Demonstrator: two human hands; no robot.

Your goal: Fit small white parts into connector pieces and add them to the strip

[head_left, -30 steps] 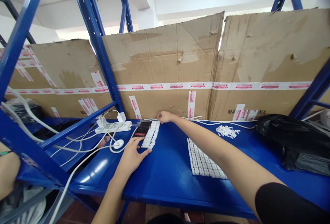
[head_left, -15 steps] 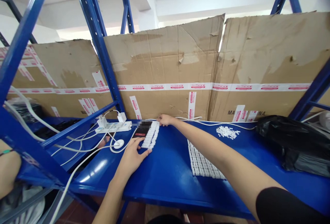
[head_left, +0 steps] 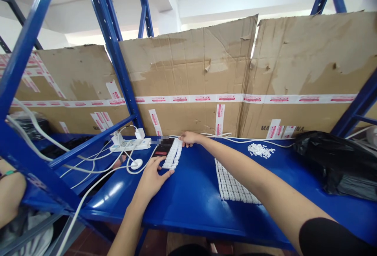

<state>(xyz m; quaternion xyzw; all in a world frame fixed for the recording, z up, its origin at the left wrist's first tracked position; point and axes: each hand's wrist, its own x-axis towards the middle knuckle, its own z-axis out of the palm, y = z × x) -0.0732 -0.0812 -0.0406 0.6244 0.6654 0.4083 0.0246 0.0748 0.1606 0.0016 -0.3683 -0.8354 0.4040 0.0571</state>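
Observation:
Two narrow rows of small white plastic pieces lie side by side on the blue tabletop, slanting away from me. At their near end is my left hand, thumb and forefinger spread apart about the corner. My right hand reaches to the far end, its fingers curled down at the right edge of the rows; what they pinch, if anything, is hidden. Just left of the rows lies a dark phone, partly blurred out. A larger white mat of joined pieces sits beneath my right forearm, partly covered by it.
A pile of loose white pieces and a black plastic bag lie to the right. On the left are a power strip, white cables and a blue rack post. Cardboard sheets stand behind. Another person's arm shows far left.
The view has shifted slightly. My right fingers have shifted a little at the far end of the rows; my left hand stays almost where it was.

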